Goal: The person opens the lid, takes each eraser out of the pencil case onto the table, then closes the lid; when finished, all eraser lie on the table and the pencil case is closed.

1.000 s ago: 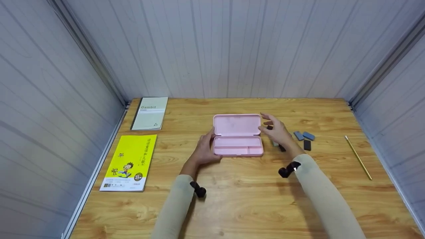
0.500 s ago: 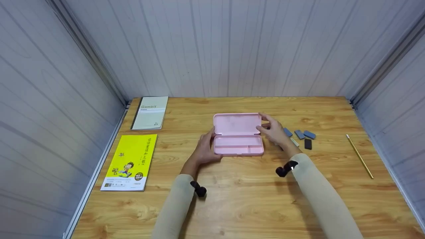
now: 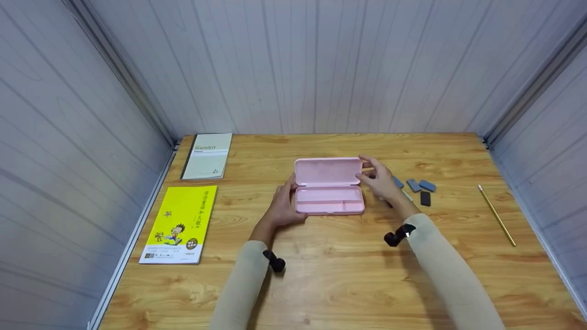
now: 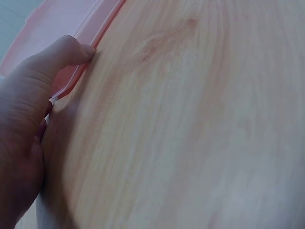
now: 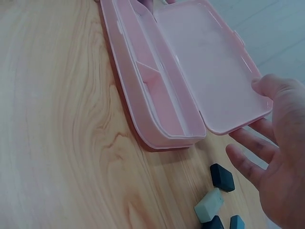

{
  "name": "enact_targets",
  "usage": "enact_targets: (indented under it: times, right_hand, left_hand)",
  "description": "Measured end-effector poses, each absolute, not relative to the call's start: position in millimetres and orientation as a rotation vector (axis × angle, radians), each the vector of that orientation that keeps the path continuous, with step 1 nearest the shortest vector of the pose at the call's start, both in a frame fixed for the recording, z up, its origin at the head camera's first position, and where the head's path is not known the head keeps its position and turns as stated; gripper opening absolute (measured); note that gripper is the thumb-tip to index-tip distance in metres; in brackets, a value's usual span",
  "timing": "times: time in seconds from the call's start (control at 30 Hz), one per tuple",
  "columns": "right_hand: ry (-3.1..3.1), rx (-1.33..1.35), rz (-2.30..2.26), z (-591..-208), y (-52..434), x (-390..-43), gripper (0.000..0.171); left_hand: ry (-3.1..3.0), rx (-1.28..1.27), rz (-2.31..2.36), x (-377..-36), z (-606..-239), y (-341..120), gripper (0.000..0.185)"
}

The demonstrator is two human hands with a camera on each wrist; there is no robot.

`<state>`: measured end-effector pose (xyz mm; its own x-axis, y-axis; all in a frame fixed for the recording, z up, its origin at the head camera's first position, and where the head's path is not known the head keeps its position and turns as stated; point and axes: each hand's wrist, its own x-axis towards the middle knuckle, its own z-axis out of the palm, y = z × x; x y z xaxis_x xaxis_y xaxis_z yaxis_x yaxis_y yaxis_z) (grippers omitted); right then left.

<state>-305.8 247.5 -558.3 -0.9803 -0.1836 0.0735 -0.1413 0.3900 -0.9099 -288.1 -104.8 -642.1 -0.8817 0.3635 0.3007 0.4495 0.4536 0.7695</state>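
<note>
A pink pencil case [image 3: 329, 208] lies opened on the wooden table, its lid [image 3: 328, 172] raised behind the divided base. My left hand [image 3: 280, 207] grips the left end of the base, the thumb [image 4: 71, 50] over its front corner in the left wrist view. At the other end, my right hand [image 3: 384, 184] pinches the lid's right edge. In the right wrist view that thumb [image 5: 271, 86] presses the lid's inner face, with fingers behind it. Below this hand lie a pale eraser [image 5: 208, 205] and a black eraser [image 5: 222, 177].
Right of the case are several more erasers, among them a blue one [image 3: 427, 185] and a black one [image 3: 425, 198]. A gold pencil [image 3: 496, 215] lies farther right. On the left are a yellow book [image 3: 181, 220] and a pale notebook [image 3: 207, 156]. Panel walls [image 3: 293, 68] border the table.
My right hand has shifted slightly left onto the lid's edge, its thumb and fingers closing on it. More of the blue erasers shows beside it. My left hand keeps its place.
</note>
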Motion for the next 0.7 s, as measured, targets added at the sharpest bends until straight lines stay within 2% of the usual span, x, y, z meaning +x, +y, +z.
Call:
enact_targets:
  times: [0.37, 0.7]
  right_hand:
    - [2.568, -0.35, -1.709, -558, 252, -299, 0.055]
    - [2.577, -0.44, -1.62, -558, 255, -287, 0.034]
  left_hand:
    - [-2.692, -0.651, -1.503, -284, -627, -102, 0.129]
    - [-2.592, -0.664, -1.548, -282, -631, -100, 0.108]
